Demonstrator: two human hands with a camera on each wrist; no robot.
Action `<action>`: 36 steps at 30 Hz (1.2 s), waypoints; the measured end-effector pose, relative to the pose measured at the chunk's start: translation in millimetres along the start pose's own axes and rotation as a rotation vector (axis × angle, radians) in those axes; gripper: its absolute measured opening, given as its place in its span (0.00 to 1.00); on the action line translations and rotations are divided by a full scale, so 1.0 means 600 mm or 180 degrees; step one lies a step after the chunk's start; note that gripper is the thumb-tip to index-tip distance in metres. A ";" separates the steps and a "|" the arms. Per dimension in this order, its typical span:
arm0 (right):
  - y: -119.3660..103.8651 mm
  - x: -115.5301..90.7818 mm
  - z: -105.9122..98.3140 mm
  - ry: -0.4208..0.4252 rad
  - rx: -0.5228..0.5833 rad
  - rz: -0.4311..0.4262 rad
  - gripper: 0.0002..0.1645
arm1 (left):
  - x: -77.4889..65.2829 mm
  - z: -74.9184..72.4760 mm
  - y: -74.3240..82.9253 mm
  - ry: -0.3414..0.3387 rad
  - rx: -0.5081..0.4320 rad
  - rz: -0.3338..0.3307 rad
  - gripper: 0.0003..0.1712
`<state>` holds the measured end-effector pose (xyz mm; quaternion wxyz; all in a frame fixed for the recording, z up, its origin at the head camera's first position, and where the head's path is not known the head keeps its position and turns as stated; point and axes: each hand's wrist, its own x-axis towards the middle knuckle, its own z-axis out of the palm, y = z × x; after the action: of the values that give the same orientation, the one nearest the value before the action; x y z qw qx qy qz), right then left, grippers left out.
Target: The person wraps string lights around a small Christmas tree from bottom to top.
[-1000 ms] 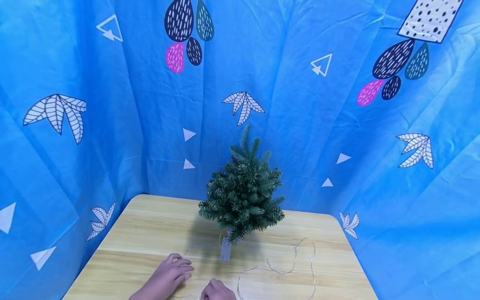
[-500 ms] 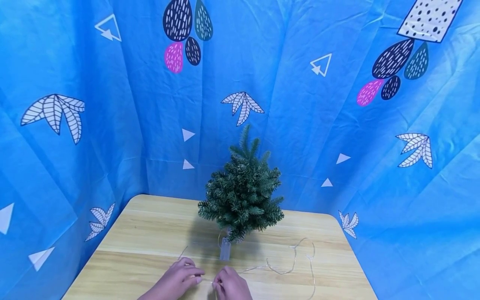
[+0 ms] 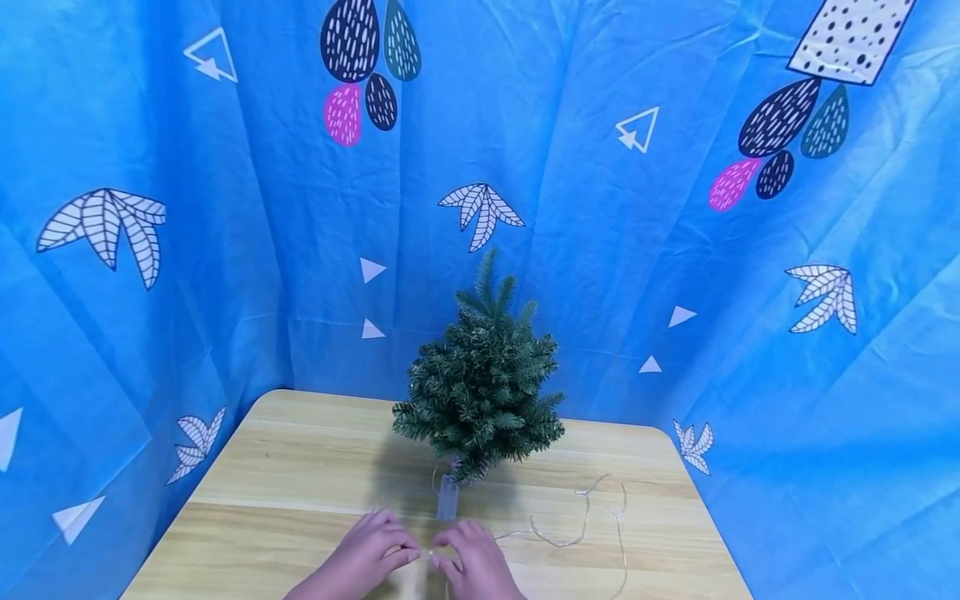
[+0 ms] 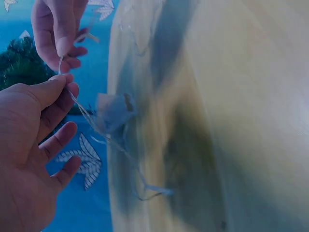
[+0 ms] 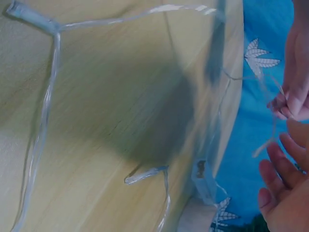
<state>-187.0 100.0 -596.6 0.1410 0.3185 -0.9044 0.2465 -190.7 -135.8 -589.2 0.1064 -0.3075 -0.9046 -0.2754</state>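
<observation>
Pinching a thin, clear wire string [image 4: 86, 115] between thumb and forefinger, the left hand [image 3: 367, 548] leaves its lower fingers loosely spread; the right hand [image 3: 478, 560], thumb to fingertips, grips the wire at 3 o'clock in the head view, which alone shows the whole dark-green, bristly tree [image 3: 480, 379] toward 12 o'clock. A second earlier, the right hand sat nearer 6 o'clock.

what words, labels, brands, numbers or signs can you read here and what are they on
None can be read in any view.
Blue backdrop: printed shapes only, no lettering seen.
Pale box by the tree: any marking is too blurred to read.
Wire string: no label visible.
</observation>
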 end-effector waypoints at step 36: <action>0.053 0.035 -0.188 0.1708 -0.0337 -0.0352 0.03 | 0.009 -0.063 0.009 -0.0017 -0.0300 -0.0803 0.02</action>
<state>-212.6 171.2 -504.9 0.4052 0.2830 -0.8275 0.2663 -191.1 -150.8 -553.8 0.0539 -0.1967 -0.9224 -0.3279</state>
